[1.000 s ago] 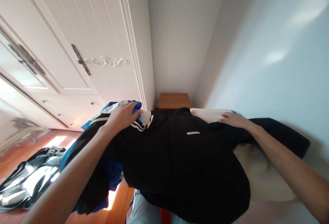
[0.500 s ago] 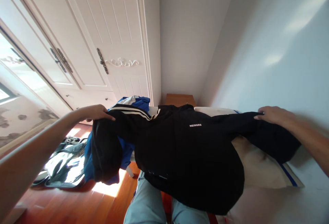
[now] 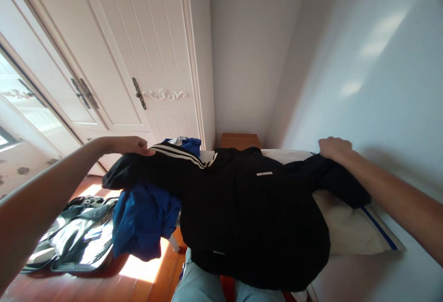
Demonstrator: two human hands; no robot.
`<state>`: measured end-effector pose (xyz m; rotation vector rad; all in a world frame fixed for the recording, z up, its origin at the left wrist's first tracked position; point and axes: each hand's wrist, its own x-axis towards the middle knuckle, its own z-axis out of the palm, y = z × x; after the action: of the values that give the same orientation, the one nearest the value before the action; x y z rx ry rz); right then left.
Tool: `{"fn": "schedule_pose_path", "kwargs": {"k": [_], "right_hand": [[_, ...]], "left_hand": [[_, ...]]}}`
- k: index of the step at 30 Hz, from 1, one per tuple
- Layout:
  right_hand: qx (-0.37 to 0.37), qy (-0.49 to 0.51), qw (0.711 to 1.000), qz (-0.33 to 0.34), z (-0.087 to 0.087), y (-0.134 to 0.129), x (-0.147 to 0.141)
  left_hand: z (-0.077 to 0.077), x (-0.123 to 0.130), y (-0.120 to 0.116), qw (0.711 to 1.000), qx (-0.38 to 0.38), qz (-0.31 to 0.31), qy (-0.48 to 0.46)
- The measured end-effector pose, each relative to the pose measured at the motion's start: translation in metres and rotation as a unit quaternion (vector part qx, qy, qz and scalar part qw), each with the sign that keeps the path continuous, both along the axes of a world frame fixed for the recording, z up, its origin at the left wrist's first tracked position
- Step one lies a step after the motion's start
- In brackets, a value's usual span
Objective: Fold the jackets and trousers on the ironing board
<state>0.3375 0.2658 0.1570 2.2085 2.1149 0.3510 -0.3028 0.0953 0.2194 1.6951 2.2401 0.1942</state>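
A black jacket (image 3: 252,219) with white shoulder stripes and small white lettering on the chest lies spread out in front of me. My left hand (image 3: 129,146) pinches its sleeve on the left near the striped shoulder; the rest of that sleeve trails off to the left. On the other side, my right hand (image 3: 335,147) is closed on the right sleeve, whose end hangs down under my wrist. Blue clothing (image 3: 141,221) lies beneath the left sleeve. A cream cloth with a blue stripe (image 3: 360,228) shows under the right side of the jacket.
A white wardrobe (image 3: 166,39) stands ahead on the left, and a pale wall (image 3: 391,85) rises on the right. A brown wooden piece (image 3: 240,140) sits beyond the collar. An open bag or case (image 3: 79,237) lies on the wooden floor (image 3: 138,288) at left.
My right hand has moved inward along its sleeve towards the shoulder. The left sleeve's hanging end has swung outward to the left, uncovering more of the blue clothing.
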Motion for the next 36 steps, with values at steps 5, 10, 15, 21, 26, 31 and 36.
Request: {"fn": "schedule_pose_path", "kwargs": {"k": [5, 10, 15, 21, 26, 31, 36], "right_hand": [[-0.038, 0.023, 0.956, 0.291, -0.026, 0.010, -0.123], [-0.097, 0.146, 0.830, 0.530, -0.069, 0.014, -0.281], [-0.188, 0.188, 0.824, 0.500, -0.111, 0.027, -0.370], [-0.214, 0.260, 0.805, 0.488, -0.114, 0.071, -0.364], [-0.159, 0.332, 0.815, 0.447, -0.112, 0.097, -0.359], [-0.122, 0.349, 0.841, 0.396, -0.141, 0.084, -0.377], [-0.079, 0.403, 0.825, 0.388, -0.142, 0.077, -0.320]], "left_hand": [[-0.009, 0.010, 0.009, 0.994, -0.095, 0.057, -0.020], [-0.038, 0.008, 0.025, 0.998, 0.048, -0.049, 0.006], [-0.063, -0.005, 0.028, 0.998, 0.045, -0.047, -0.012], [-0.066, -0.036, 0.020, 0.991, 0.113, -0.061, 0.037], [-0.087, -0.050, 0.033, 0.983, 0.119, -0.020, 0.139], [-0.115, -0.046, 0.054, 0.981, 0.024, 0.039, 0.190], [-0.121, -0.073, 0.047, 0.988, 0.050, 0.065, 0.131]]}}
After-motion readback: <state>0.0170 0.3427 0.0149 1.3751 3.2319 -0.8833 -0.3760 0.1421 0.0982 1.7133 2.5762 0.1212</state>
